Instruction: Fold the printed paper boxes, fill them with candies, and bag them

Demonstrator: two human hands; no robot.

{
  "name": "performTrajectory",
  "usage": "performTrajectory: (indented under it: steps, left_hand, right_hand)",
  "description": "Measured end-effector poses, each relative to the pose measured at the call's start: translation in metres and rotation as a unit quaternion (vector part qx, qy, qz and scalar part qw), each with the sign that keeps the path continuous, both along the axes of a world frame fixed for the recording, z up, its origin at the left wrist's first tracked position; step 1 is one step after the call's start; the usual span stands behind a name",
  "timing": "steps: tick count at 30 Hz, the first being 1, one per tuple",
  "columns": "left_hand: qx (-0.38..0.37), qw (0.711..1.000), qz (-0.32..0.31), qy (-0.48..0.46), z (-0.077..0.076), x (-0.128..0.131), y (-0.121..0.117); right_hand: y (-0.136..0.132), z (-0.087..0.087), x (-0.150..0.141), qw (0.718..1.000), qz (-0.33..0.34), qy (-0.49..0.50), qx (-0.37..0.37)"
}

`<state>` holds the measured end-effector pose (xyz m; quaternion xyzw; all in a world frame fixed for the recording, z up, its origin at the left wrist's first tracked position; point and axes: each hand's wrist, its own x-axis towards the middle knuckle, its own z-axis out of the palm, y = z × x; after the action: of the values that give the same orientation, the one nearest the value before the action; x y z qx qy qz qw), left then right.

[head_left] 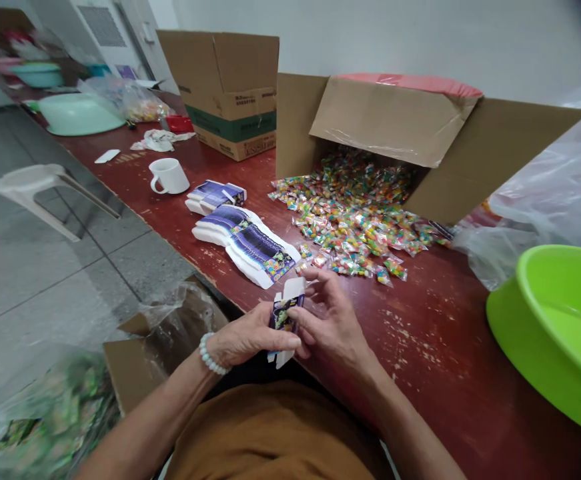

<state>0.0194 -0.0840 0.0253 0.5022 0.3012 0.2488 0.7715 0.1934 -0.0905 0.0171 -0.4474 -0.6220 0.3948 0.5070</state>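
Observation:
Between my two hands, over the table's front edge, is a small purple and white carton [284, 319] with white flaps standing out at its top and bottom. My left hand [250, 333], with a pale bead bracelet at the wrist, grips its left side. The thumb of my right hand [337, 327] presses on the carton's printed face, and its other fingers curl behind. Just beyond lie stacks of flat printed cartons [243, 237]. Many small clear packets of colourful candy [355, 233] spill from a tipped cardboard box [380, 123].
A white mug [169, 176] and an upright cardboard box [235, 100] stand farther back. On the right is a green basin [525, 320]; at left, a pale basin [77, 113]. A white stool [35, 180] and an open carton [135, 367] are beside the red table [420, 373].

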Motion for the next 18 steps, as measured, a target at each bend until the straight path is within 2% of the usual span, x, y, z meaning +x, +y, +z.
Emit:
performTrajectory:
  steps: [2,4,6,9,11,14,18]
  left_hand:
    - [-0.005,0.999,0.022,0.024,-0.004,-0.001,0.000]
    - [0.009,0.994,0.071,0.082,-0.006,-0.003,0.000]
    - [0.052,0.982,0.103,0.147,-0.005,-0.006,0.001]
    - [0.131,0.969,0.065,0.199,-0.001,-0.007,0.004]
    - [0.149,0.967,0.020,0.208,0.000,-0.006,0.006]
    - [0.126,0.972,-0.034,0.196,-0.004,-0.005,0.007]
    - [0.087,0.976,-0.053,0.193,-0.007,-0.004,0.007]
  right_hand:
    - [-0.004,0.003,-0.001,0.982,-0.065,-0.139,0.108]
    - [-0.005,0.007,-0.002,0.954,-0.051,-0.241,0.168]
    - [-0.005,0.009,-0.001,0.937,-0.017,-0.297,0.183]
    - [-0.004,0.010,-0.001,0.937,0.022,-0.310,0.160]
    - [-0.004,0.009,0.000,0.944,0.049,-0.299,0.133]
    - [-0.005,0.011,0.002,0.953,0.078,-0.273,0.104]
    - [-0.003,0.016,0.007,0.959,0.150,-0.232,0.065]
